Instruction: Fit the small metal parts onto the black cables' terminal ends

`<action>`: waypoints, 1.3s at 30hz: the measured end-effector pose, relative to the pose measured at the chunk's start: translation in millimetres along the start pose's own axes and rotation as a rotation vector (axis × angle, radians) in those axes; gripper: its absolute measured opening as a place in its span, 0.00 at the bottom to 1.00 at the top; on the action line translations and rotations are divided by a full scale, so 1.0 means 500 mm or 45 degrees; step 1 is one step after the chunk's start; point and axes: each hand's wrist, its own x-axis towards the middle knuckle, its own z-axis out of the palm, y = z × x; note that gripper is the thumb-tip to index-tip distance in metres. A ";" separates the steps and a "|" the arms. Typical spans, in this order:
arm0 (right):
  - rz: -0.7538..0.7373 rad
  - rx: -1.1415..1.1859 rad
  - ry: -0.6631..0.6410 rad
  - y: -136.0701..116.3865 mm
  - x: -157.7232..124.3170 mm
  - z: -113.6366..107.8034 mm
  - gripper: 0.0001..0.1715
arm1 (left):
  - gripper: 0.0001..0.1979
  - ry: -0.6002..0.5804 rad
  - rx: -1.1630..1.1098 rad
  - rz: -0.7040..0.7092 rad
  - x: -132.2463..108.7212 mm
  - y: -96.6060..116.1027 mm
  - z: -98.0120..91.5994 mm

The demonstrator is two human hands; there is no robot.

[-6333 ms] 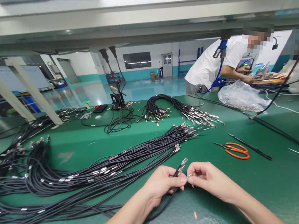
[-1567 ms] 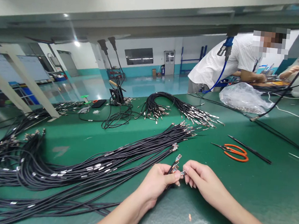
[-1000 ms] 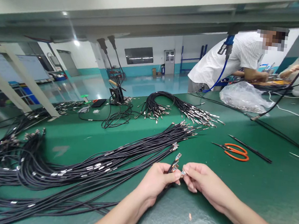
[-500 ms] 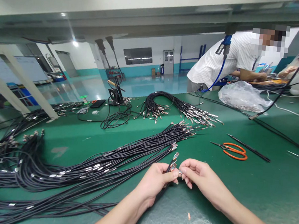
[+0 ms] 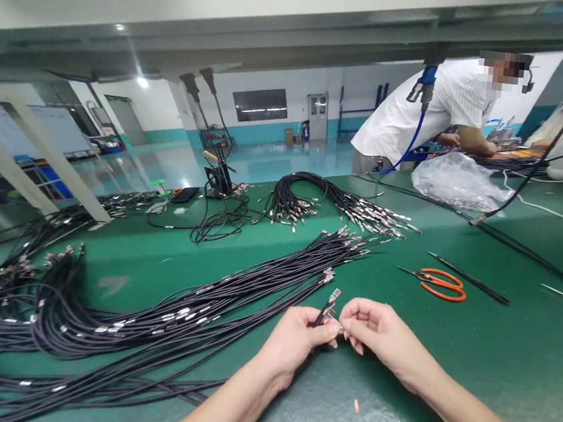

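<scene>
Right-hand fingertips have shifted in a second, covering more of the small connector (image 5: pixel 340 328) my right hand (image 5: pixel 341 325) pinches. Left hand (image 5: pixel 298 340) pinches black cables (image 5: pixel 319 318), near centre; orange scissors (image 5: pixel 438 282) lie farther right.

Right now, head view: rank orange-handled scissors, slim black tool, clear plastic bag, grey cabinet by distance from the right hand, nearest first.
From the right hand:
1. Orange-handled scissors: just beyond it, to the right.
2. Slim black tool: right behind the scissors.
3. Clear plastic bag: farther back, also right.
4. Grey cabinet: far background, to the left.
</scene>
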 end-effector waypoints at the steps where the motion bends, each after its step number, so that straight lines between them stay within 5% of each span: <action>1: -0.001 0.007 -0.007 0.000 0.000 0.000 0.08 | 0.11 0.002 -0.009 0.003 0.000 0.000 0.000; 17: 0.028 0.130 -0.071 -0.008 -0.005 -0.002 0.09 | 0.15 -0.016 -0.007 -0.045 -0.003 0.004 -0.005; 28: -0.168 -0.145 -0.051 0.001 -0.009 0.006 0.10 | 0.20 -0.119 0.077 0.085 0.006 0.016 -0.041; 34: -0.127 0.385 0.064 -0.036 -0.046 0.062 0.17 | 0.20 -0.077 0.289 0.294 -0.021 0.068 -0.053; 39: -0.065 0.200 -0.066 -0.017 -0.084 0.127 0.16 | 0.13 -0.115 0.601 0.305 -0.038 0.043 -0.090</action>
